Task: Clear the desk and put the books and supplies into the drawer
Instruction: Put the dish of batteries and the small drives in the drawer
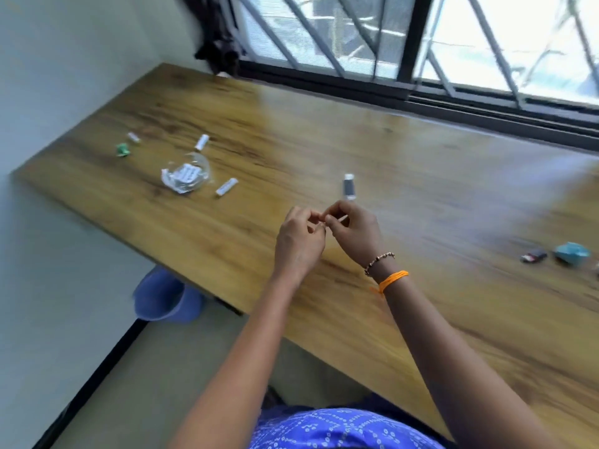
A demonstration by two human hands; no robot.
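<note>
Both hands met over the middle of the wooden desk (324, 131), fingers curled in toward each other. The right hand (353, 231) pinched a thin pale stick-like item (342, 218), too small and blurred to name. The left hand (299, 241) had its fingertips curled at the near end of that same item and seemed to pinch it too. The right wrist wore a beaded bracelet (379, 260) and an orange thread band (393, 280).

Just beyond the hands, a small white-capped tube with a dark body (349, 187) lay on the desk, apart from the fingers. Off to the far left sat a crumpled clear plastic wrapper (186, 175) with white pieces inside it. A short white stick (227, 186) lay just right of the wrapper, and another white stick (201, 141) lay just beyond it. Farther left, near the desk's corner, were a small green crumpled scrap (123, 150) and a tiny white piece (133, 137).

Out at the right edge, well apart from the hands, lay a small dark object (533, 256) and a teal crumpled lump (572, 252) beside it, both smeared by motion blur.

A window (486, 37) with slanted bars ran along the far side of the desk. A blue bin (165, 296) stood on the floor below the desk's left near edge.
</note>
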